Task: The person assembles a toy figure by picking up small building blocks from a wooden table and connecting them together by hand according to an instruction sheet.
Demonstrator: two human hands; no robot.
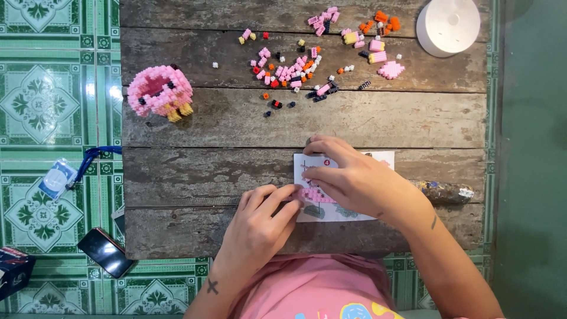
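My left hand point(258, 224) and my right hand point(348, 177) meet over a white instruction sheet point(383, 158) near the front of the wooden table point(236, 124). Between their fingertips is a small flat piece built of pink mini bricks point(312, 195), pinched from both sides. My right hand covers most of the sheet. A pile of loose pink, orange, red and black mini bricks point(295, 71) lies at the far middle of the table. A half-built round pink brick figure with yellow feet point(160, 91) stands at the far left.
A white round container point(447, 25) sits at the far right corner. A clear bag of small parts point(446, 192) lies right of my forearm. On the green tiled floor to the left are a phone point(106, 252), a lanyard badge point(59, 176) and a box corner point(13, 269).
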